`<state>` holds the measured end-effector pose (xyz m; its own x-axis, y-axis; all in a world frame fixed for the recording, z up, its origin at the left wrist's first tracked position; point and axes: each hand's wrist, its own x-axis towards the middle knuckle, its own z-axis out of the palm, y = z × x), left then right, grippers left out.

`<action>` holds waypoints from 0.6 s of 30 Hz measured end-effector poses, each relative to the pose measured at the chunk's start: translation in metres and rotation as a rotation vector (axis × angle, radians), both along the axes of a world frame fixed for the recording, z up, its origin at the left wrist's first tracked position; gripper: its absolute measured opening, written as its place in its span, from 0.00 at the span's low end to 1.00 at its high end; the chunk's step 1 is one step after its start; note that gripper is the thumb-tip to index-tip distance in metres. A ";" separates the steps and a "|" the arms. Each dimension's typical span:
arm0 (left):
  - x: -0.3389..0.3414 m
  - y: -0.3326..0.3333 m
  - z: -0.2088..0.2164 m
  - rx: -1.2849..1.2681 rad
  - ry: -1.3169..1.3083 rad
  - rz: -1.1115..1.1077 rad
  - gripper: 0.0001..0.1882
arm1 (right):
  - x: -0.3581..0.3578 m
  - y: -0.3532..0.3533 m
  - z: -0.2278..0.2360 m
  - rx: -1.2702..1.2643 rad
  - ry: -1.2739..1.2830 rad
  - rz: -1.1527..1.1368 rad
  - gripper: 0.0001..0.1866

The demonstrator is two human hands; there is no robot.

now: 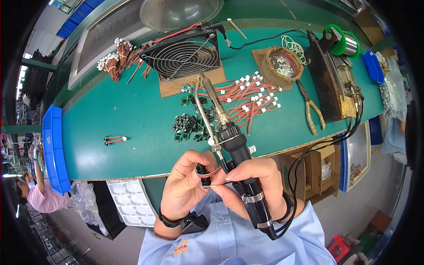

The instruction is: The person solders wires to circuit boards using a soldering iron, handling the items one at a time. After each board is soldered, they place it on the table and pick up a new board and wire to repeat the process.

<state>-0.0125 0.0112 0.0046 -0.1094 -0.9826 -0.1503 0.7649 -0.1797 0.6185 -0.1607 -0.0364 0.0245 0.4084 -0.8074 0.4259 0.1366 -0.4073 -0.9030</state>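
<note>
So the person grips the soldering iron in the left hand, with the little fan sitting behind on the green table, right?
Not quite. The head view shows the soldering iron in the right hand, not the left. The left hand pinches a small red wire piece instead. The fan does sit behind on the green table.

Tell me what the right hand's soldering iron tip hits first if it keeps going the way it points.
Probably the small black fan: the soldering iron in the right hand points up-left at it, passing above the green parts. Depth unclear.
</note>
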 end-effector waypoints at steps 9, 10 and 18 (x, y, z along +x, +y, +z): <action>0.002 0.003 0.011 0.064 -0.190 0.062 0.15 | -0.003 -0.004 0.005 0.004 0.046 0.004 0.22; 0.004 0.003 0.010 0.031 -0.212 0.064 0.15 | -0.003 -0.005 0.005 0.003 0.046 0.005 0.22; 0.010 0.003 0.017 -0.074 -0.401 0.073 0.11 | -0.008 -0.013 0.005 -0.043 0.107 0.040 0.22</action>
<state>-0.0029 0.0145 0.0212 0.0142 -0.9954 -0.0952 0.4701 -0.0774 0.8792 -0.1686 -0.0497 0.0293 0.4847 -0.7716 0.4120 0.0569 -0.4422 -0.8951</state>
